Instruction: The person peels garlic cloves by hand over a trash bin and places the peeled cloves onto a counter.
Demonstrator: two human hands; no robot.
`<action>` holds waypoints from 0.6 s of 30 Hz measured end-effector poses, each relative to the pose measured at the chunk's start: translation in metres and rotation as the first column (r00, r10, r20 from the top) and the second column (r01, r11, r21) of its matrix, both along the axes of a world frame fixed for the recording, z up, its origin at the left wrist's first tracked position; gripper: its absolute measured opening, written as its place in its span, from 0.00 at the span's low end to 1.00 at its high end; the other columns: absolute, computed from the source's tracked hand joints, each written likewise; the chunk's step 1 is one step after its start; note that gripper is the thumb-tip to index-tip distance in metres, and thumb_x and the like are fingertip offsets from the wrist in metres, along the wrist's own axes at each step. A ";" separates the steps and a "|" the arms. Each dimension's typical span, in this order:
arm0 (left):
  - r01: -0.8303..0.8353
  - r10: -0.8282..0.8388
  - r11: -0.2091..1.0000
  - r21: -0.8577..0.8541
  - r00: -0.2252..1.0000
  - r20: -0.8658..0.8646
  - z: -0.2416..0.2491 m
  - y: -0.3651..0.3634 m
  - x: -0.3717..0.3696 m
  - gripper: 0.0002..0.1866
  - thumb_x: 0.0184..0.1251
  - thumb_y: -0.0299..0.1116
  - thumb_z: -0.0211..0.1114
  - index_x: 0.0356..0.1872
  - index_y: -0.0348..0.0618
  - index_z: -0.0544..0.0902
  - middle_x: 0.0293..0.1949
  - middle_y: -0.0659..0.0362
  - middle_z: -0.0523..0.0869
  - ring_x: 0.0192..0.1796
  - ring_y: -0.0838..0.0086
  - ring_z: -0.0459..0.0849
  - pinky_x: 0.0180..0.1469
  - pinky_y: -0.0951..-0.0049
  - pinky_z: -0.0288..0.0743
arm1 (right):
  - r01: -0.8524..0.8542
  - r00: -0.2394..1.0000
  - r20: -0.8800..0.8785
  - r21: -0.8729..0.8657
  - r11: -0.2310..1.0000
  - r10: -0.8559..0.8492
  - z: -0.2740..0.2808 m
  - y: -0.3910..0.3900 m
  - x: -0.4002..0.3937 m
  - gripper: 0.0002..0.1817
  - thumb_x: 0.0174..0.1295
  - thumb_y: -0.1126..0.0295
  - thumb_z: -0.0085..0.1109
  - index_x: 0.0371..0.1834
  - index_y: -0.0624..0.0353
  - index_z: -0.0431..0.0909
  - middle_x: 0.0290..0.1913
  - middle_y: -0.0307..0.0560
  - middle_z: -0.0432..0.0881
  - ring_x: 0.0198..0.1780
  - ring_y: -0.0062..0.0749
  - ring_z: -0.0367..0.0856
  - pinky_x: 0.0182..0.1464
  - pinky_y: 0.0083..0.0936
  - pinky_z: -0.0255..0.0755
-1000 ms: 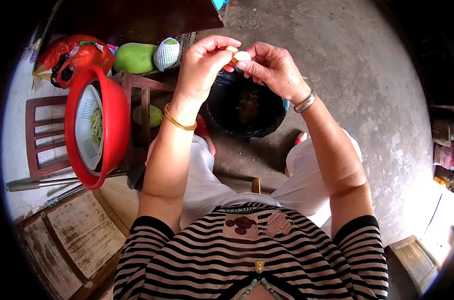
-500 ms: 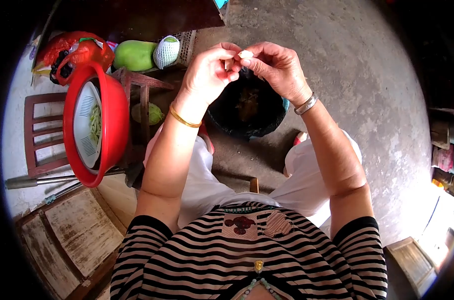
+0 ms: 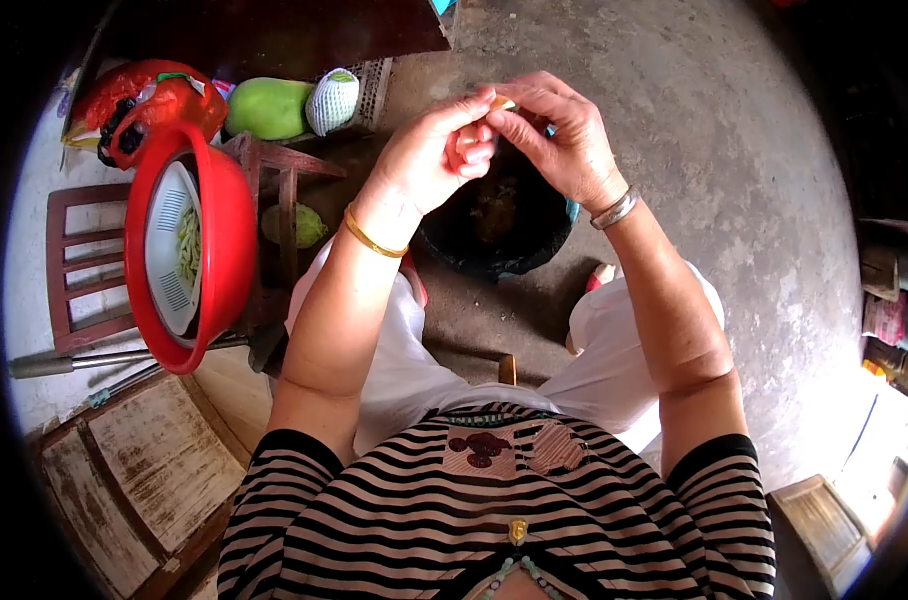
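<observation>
Over a bin lined with a black bag (image 3: 546,232), my two hands meet at the fingertips. Between them is a small pale piece (image 3: 503,103), whitish with an orange-tan edge, perhaps a garlic clove. My left hand (image 3: 442,140) pinches it from the left with thumb and forefinger, the other fingers curled below. On the right, the thumb and forefinger of my right hand (image 3: 566,128) close on the same piece. Down in the bin lie some brownish scraps (image 3: 497,205), partly in shadow.
At left a red basin (image 3: 236,250) holds a pale strainer (image 3: 166,255) with green pieces (image 3: 188,245), on a wooden chair (image 3: 62,260). Behind are a red plastic bag (image 3: 189,105), a green melon (image 3: 269,108) and a netted fruit (image 3: 334,103). A round green vegetable (image 3: 304,227) sits below.
My left hand has shifted slightly right and turned, its fingers curling more. The right hand has tilted over the small piece, which now shows an orange-tan edge.
</observation>
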State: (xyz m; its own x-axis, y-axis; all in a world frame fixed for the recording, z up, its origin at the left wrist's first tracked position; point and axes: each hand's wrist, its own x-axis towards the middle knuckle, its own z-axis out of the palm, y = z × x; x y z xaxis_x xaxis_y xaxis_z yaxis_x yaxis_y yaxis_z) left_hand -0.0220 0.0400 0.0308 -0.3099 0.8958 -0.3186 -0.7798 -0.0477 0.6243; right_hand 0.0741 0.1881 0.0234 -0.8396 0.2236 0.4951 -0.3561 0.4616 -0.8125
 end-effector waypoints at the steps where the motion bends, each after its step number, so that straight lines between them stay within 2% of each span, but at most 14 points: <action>1: -0.045 0.045 0.999 0.002 0.997 -0.061 0.000 0.000 0.001 0.12 0.69 0.41 0.55 0.33 0.42 0.77 0.21 0.68 0.71 0.21 0.85 0.66 0.22 0.85 0.59 | 0.004 1.000 -0.008 0.039 0.999 -0.003 0.002 -0.001 0.001 0.13 0.57 0.68 0.62 0.44 0.60 0.80 0.37 0.47 0.81 0.36 0.35 0.80 0.39 0.25 0.75; 3: -0.137 0.137 0.991 0.014 0.974 -0.182 0.004 0.002 0.006 0.12 0.69 0.39 0.55 0.33 0.41 0.78 0.20 0.68 0.71 0.20 0.87 0.65 0.22 0.86 0.58 | 0.009 1.000 -0.022 0.117 0.993 -0.006 0.003 -0.003 0.002 0.15 0.58 0.67 0.60 0.47 0.60 0.79 0.38 0.49 0.80 0.37 0.40 0.80 0.40 0.26 0.75; 4: -0.156 0.164 0.986 0.057 0.970 -0.182 0.005 0.002 0.008 0.10 0.69 0.36 0.56 0.34 0.41 0.79 0.21 0.69 0.71 0.20 0.88 0.64 0.22 0.87 0.58 | -0.009 1.000 -0.001 0.098 0.995 0.009 0.000 -0.003 0.001 0.16 0.60 0.66 0.58 0.50 0.59 0.77 0.39 0.50 0.79 0.37 0.44 0.79 0.40 0.28 0.74; 7: -0.173 0.182 0.983 0.065 0.962 -0.202 0.004 0.002 0.007 0.10 0.68 0.37 0.57 0.33 0.42 0.79 0.21 0.68 0.72 0.19 0.88 0.63 0.21 0.89 0.58 | -0.006 1.000 -0.015 0.051 0.999 0.007 0.001 -0.006 0.001 0.16 0.60 0.66 0.58 0.51 0.59 0.77 0.38 0.50 0.80 0.37 0.45 0.79 0.40 0.29 0.74; 10: -0.253 0.247 0.967 0.034 0.894 -0.374 0.011 0.004 0.010 0.10 0.67 0.39 0.59 0.32 0.43 0.79 0.22 0.68 0.73 0.20 0.89 0.64 0.20 0.89 0.57 | 0.060 0.997 -0.055 0.103 0.993 -0.055 0.003 -0.007 0.003 0.14 0.59 0.67 0.59 0.47 0.59 0.78 0.36 0.49 0.80 0.34 0.41 0.80 0.37 0.27 0.75; 13: -0.314 0.284 0.949 0.017 0.830 -0.479 0.014 0.003 0.010 0.11 0.66 0.40 0.60 0.30 0.44 0.78 0.23 0.67 0.76 0.20 0.90 0.65 0.19 0.90 0.57 | 0.108 0.994 -0.011 0.094 0.990 -0.108 0.011 -0.008 0.007 0.11 0.57 0.69 0.62 0.41 0.60 0.79 0.34 0.47 0.80 0.30 0.36 0.81 0.33 0.25 0.75; 14: -0.317 0.290 0.948 0.027 0.826 -0.484 0.013 0.003 0.009 0.11 0.65 0.40 0.61 0.30 0.45 0.77 0.25 0.66 0.78 0.20 0.89 0.66 0.19 0.89 0.57 | 0.132 0.990 -0.058 0.080 0.988 -0.128 0.008 -0.008 0.005 0.09 0.55 0.69 0.64 0.36 0.60 0.79 0.31 0.46 0.80 0.27 0.31 0.80 0.30 0.22 0.74; 17: -0.381 0.338 0.924 0.026 0.785 -0.519 0.015 0.006 0.012 0.10 0.65 0.40 0.61 0.29 0.46 0.76 0.25 0.67 0.79 0.19 0.89 0.66 0.18 0.89 0.57 | 0.131 0.990 -0.054 0.034 0.991 -0.129 0.006 -0.010 0.006 0.08 0.55 0.70 0.64 0.34 0.61 0.79 0.28 0.45 0.80 0.25 0.28 0.79 0.29 0.20 0.73; 18: -0.392 0.351 0.919 0.039 0.770 -0.533 0.013 0.007 0.013 0.10 0.65 0.40 0.61 0.30 0.46 0.76 0.24 0.67 0.79 0.19 0.89 0.66 0.18 0.89 0.56 | 0.105 0.994 -0.006 -0.037 0.994 -0.105 0.005 -0.012 0.007 0.08 0.55 0.70 0.64 0.34 0.61 0.79 0.27 0.45 0.80 0.24 0.26 0.79 0.29 0.20 0.73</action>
